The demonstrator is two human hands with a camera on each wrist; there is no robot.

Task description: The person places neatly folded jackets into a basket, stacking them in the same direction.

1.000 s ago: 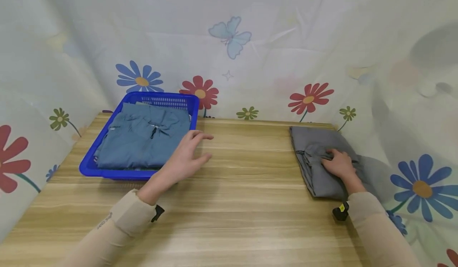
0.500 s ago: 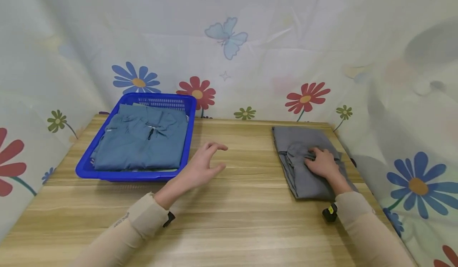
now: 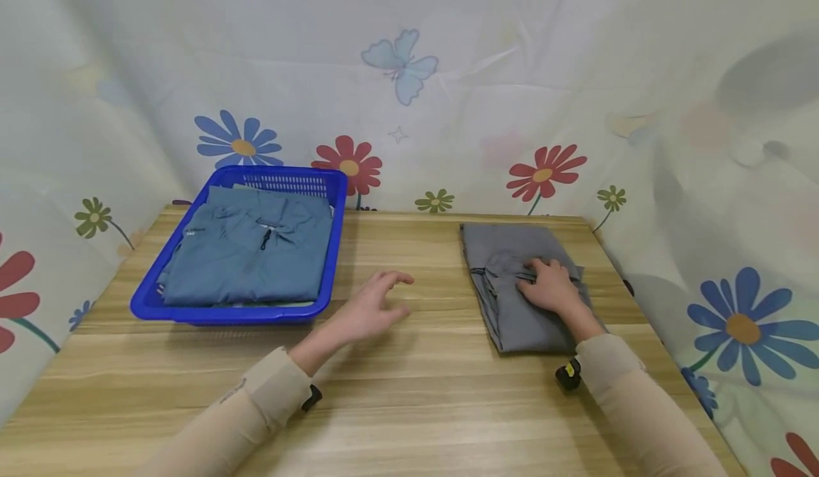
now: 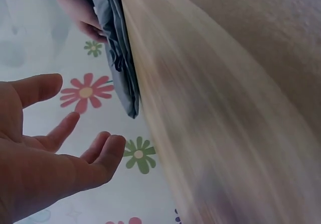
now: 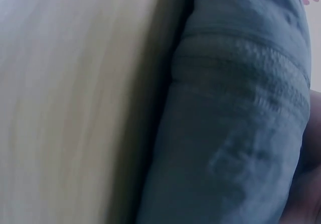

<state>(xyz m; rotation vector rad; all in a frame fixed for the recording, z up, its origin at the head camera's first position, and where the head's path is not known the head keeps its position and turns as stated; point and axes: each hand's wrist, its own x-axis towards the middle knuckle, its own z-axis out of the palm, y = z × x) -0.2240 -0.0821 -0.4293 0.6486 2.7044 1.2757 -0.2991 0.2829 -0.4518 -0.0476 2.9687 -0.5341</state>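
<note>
A folded grey garment (image 3: 512, 306) lies flat on the right part of the table in the head view. My right hand (image 3: 552, 291) rests on top of it with fingers spread and slightly bent, pressing the cloth. Its layered edge fills much of the right wrist view, where only a dark bit of the hand shows. My left hand (image 3: 371, 310) hovers above the table between the basket and the grey garment, holding nothing. In the left wrist view its fingers (image 4: 105, 158) are loosely bent and apart from the cloth.
A blue plastic basket (image 3: 329, 278) stands at the left with a folded blue zip-neck garment (image 3: 256, 264) lying in it. The wooden table (image 3: 409, 406) meets a flower-printed curtain (image 3: 473, 121) at the back and sides.
The grey garment has slid left across the table under my right hand. My left hand has moved right, away from the basket, and slightly nearer to me.
</note>
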